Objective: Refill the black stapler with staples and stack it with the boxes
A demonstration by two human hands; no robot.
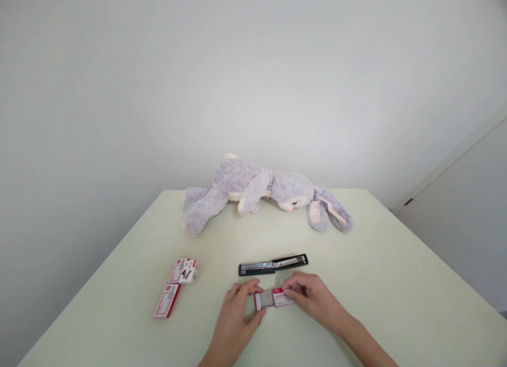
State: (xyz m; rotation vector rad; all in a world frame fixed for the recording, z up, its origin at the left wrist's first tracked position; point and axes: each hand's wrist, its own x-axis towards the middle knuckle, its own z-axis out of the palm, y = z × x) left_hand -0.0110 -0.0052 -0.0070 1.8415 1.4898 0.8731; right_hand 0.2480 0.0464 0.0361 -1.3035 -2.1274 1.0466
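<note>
Both my hands hold one small staple box (274,298) just above the table (396,282), near its front edge. My left hand (237,317) grips the box's left end, where the inner tray with grey staples shows. My right hand (315,299) pinches the red-and-white sleeve at the right end. Just behind the box lies a black stapler (273,264), folded out flat and long.
Two more red-and-white staple boxes lie to the left, one opened (184,271), one closed (167,300). A grey plush rabbit (261,194) lies on its side along the table's far edge. A white wall stands behind.
</note>
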